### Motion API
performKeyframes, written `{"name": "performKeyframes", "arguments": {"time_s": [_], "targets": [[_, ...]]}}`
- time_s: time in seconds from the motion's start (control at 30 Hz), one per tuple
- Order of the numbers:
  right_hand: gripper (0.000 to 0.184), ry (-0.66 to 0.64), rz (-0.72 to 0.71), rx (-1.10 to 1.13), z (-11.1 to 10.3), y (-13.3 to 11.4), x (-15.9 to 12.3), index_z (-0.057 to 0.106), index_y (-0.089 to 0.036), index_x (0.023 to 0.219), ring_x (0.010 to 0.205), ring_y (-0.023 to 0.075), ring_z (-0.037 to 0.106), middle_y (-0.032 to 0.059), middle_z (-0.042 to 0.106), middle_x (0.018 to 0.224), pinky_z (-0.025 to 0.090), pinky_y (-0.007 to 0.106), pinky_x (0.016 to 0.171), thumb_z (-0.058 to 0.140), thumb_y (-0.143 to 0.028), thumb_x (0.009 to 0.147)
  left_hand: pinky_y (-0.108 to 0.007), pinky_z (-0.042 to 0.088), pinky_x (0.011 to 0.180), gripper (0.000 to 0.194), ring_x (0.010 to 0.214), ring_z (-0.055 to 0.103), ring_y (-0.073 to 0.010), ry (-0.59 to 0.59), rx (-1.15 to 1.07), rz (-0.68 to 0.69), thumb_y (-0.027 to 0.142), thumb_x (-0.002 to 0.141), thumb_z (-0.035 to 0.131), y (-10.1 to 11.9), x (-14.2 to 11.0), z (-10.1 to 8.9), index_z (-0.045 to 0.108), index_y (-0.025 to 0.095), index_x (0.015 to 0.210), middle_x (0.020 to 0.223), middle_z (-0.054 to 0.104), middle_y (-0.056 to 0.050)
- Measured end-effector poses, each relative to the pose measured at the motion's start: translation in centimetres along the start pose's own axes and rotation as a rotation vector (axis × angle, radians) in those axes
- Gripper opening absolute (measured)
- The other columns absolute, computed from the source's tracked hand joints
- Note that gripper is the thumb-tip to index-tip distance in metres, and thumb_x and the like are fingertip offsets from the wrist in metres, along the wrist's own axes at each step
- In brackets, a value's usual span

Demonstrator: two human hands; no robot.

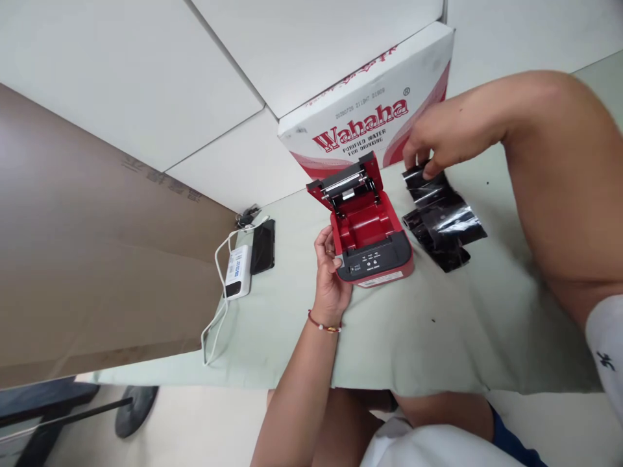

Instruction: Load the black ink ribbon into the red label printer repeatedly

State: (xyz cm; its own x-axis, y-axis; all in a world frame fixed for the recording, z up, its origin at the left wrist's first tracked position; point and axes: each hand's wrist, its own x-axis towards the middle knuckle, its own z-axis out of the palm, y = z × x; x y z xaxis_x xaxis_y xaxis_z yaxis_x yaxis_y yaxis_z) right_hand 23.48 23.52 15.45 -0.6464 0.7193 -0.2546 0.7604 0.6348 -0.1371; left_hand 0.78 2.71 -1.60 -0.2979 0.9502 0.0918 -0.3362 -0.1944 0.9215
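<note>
Head view: green cloth worktop stretches from printer to near edge. Left grip clasps the boxy printer; right grip pinches glossy black film.

- Behind the red printer, the Wahaha box stands as a wall; the printer's raised lid screens its open compartment there.
- Left of the printer, the left hand occupies its side; farther out lie a phone and power bank.
- Right of it, black film and the right hand block passage.
- In front, green cloth leaves room.
</note>
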Motion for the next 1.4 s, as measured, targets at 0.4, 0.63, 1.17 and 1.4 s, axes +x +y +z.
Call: {"name": "performKeyframes", "arguments": {"time_s": [0.4,0.63,1.17,1.4], "targets": [[0.033,-0.381,-0.090,-0.111,4.3,-1.6,4.3,0.084,-0.005,0.120,0.098,0.0148,0.072,0.0076,0.082,0.113,0.043,0.030,0.084,0.081,-0.016,0.088,-0.038,0.048,0.119,0.065,0.143,0.054,-0.0245,-0.027,0.006,0.006,0.048,0.079,0.089,0.0,0.1,-0.2,0.065,0.040,0.139,0.152,0.060,-0.001],[0.018,-0.494,-0.123,-0.109,4.5,-2.2,3.9,0.085,-0.005,0.103,0.085,0.0122,0.066,0.0032,0.080,0.099,0.043,0.031,0.081,0.078,-0.017,0.093,-0.037,0.050,0.116,0.064,0.140,0.056,-0.0248,0.002,-0.014,-0.002,0.044,0.076,0.089,0.1,0.1,-0.1,0.068,0.039,0.136,0.148,0.063,-0.002],[0.027,-0.092,-0.401,-0.108,2.2,-8.3,-1.2,0.082,-0.011,0.118,0.082,0.0215,0.067,0.0097,0.077,0.095,0.044,0.034,0.075,0.068,-0.029,0.104,-0.046,0.045,0.127,0.062,0.147,0.056,-0.0297,0.011,0.022,0.039,0.046,0.078,0.086,0.2,0.0,0.2,0.067,0.037,0.136,0.147,0.065,-0.003],[0.013,-0.056,-0.202,-0.121,4.4,-10.6,-0.6,0.081,-0.014,0.102,0.092,0.0313,0.075,0.0155,0.078,0.091,0.049,0.038,0.074,0.073,-0.019,0.093,-0.053,0.036,0.136,0.056,0.158,0.048,-0.0345,0.091,0.154,0.225,0.059,0.084,0.082,-0.1,-0.5,0.8,0.072,0.036,0.134,0.152,0.064,-0.005]]}}
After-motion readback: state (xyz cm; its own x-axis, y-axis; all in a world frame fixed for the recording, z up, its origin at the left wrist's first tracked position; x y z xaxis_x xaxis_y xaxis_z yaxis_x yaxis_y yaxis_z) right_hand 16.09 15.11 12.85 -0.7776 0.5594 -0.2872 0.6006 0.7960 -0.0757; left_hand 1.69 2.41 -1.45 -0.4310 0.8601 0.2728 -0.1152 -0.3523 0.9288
